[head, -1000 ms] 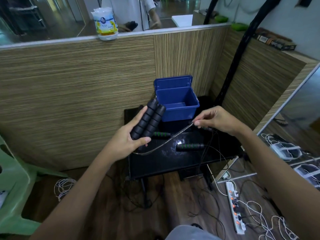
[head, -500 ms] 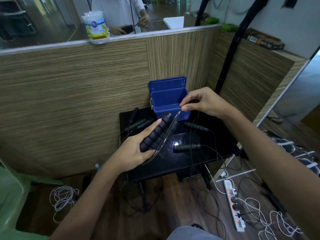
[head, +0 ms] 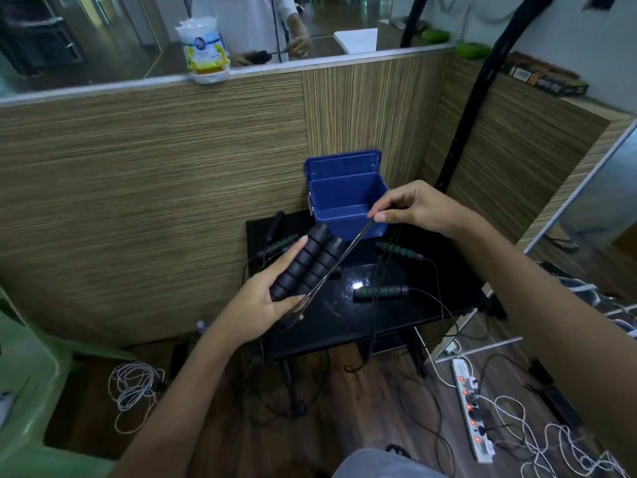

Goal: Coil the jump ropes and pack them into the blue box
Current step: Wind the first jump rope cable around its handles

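Bare forearms — grey garment [head: 382, 465] below

On a table [head: 396, 326] against a partition [head: 172, 188]: box [head: 344, 198] at the back, lid open; handles [head: 305, 263] held in the left hand [head: 262, 305] before the box; rope [head: 339, 260] stretched from them to the right hand [head: 417, 208]; spare handle [head: 381, 291] right of the held pair.

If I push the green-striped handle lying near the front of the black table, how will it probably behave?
The green-striped handle is a cylinder lying on its side on the glossy black table, so it would probably roll or slide. Its surface looks like foam, so it is likely light and easy to grip. The thin cord attached looks floppy and may drag behind.
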